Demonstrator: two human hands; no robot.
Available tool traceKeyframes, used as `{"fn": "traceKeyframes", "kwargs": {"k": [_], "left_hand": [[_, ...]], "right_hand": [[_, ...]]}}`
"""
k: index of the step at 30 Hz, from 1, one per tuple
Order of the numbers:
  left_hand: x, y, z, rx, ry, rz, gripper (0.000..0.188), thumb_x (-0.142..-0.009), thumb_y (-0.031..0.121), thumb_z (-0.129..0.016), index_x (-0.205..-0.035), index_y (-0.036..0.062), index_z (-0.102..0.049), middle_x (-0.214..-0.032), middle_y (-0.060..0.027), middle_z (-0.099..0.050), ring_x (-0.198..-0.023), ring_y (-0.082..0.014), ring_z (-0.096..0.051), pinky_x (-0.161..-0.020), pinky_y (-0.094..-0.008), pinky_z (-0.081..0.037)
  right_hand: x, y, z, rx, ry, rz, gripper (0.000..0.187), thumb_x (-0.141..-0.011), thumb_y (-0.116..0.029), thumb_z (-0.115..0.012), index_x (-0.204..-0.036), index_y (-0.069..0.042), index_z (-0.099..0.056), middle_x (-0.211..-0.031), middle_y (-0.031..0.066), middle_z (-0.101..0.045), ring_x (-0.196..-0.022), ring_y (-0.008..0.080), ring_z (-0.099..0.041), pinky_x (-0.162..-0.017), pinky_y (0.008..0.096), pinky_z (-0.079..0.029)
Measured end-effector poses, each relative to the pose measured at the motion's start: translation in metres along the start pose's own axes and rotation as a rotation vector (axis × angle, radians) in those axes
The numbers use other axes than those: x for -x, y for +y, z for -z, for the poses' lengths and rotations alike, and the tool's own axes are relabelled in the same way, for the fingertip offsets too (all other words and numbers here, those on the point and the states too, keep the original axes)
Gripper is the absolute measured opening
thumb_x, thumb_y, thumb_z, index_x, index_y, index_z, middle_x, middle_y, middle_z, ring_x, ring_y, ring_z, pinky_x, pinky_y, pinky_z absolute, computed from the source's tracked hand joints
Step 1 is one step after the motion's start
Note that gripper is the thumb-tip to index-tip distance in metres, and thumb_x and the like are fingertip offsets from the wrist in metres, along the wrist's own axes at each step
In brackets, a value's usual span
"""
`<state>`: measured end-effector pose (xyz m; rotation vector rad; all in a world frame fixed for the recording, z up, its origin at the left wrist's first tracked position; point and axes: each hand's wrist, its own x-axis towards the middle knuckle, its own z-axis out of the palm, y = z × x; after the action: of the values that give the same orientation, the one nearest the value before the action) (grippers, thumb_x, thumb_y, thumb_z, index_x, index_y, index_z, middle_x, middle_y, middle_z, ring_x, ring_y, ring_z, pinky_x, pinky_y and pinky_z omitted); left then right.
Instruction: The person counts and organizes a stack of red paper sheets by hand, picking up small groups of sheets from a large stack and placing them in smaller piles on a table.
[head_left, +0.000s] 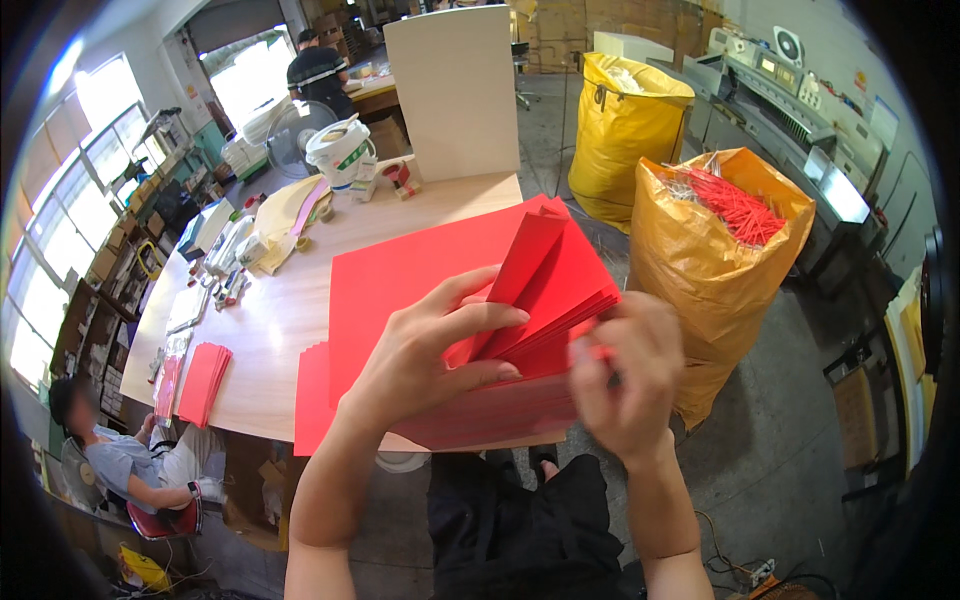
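A tall stack of red paper sheets [420,250] stands at the table's near right corner. On top of it lies a smaller fanned bundle of folded red paper [560,300], one narrow piece of which rises at a slant. My left hand [440,335] grips this bundle from the left, fingers on its upper face and thumb lower down. Close to the bundle's right edge is my right hand [630,370], its fingers curled together and blurred by motion. A bit of red shows between them, too smeared to name.
Red strips fill an orange sack [710,290] right of the table; a yellow sack [625,140] stands behind. On the table are a white bucket [342,155], tape rolls [400,178] and red slips [205,383]. One person [140,460] sits at left; another [318,75] stands farther back.
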<state>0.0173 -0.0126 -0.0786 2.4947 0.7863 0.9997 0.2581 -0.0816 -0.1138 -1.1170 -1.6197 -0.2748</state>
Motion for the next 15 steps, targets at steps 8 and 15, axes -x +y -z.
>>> {"fn": "traceKeyframes", "kwargs": {"k": [8,15], "left_hand": [[0.001,0.014,-0.003,-0.361,-0.162,-0.185,0.083,-0.077,0.016,-0.092,-0.155,0.0188,-0.061,-0.163,-0.0192,-0.053,-0.127,-0.0396,-0.07,-0.102,-0.0484,-0.061],[-0.008,0.004,-0.008,-0.287,-0.08,-0.091,0.088,-0.084,0.015,-0.087,-0.163,0.0121,-0.049,-0.145,-0.0167,-0.069,-0.126,-0.0391,-0.07,-0.104,-0.0487,-0.059]], "right_hand": [[0.01,-0.003,-0.003,-0.094,-0.434,0.112,0.039,-0.081,-0.017,-0.077,-0.119,-0.01,-0.075,-0.127,0.0138,-0.071,-0.128,0.0374,-0.063,-0.115,0.051,-0.046],[0.004,-0.007,-0.003,-0.141,-0.412,0.06,0.04,-0.082,-0.015,-0.076,-0.12,-0.004,-0.074,-0.118,0.0142,-0.074,-0.121,0.034,-0.067,-0.114,0.0499,-0.047]]}}
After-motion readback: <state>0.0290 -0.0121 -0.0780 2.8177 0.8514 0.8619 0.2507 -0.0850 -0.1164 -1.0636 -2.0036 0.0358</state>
